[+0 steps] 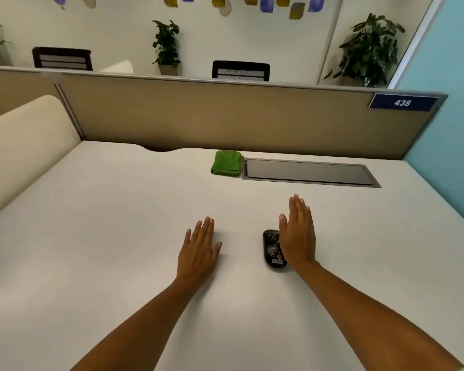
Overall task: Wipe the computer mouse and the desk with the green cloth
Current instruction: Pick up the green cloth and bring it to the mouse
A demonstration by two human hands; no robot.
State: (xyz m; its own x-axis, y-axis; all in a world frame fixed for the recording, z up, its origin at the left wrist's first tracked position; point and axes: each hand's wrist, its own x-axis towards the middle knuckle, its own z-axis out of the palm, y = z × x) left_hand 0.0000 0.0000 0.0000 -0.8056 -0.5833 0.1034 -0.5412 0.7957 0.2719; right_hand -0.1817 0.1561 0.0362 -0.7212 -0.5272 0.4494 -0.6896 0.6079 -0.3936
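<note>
The likeliest slip from here was the computer mouse [271, 250] getting knocked: it lay on the white tabletop [118, 236] right against the thumb side of the right hand [298, 236], partly hidden by that hand's edge, so any reach forward for the cloth could have clipped it and sent it sliding over the smooth surface. A second risk was that the green cloth [227, 163], folded into a small pad, sat well beyond both sets of fingertips, near the back of the tabletop and just beside the left end of the grey cable-tray lid [310, 172]; a hasty grab might have caught only the top fold and pulled it open, or dragged it onto the lid. Wiping the mouse with one hand alone could also have pushed it about rather than cleaned it, so the other hand would probably have been needed to steady it. The right fingers [298, 210] were stretched straight and close together, pointing toward the far panel, and held nothing. The left hand [198, 250] was flat too, its fingers [204, 228] slightly fanned, empty, with the mouse off to their right across a gap. Whether either palm actually pressed on the tabletop or hovered just over it could not be told.
</note>
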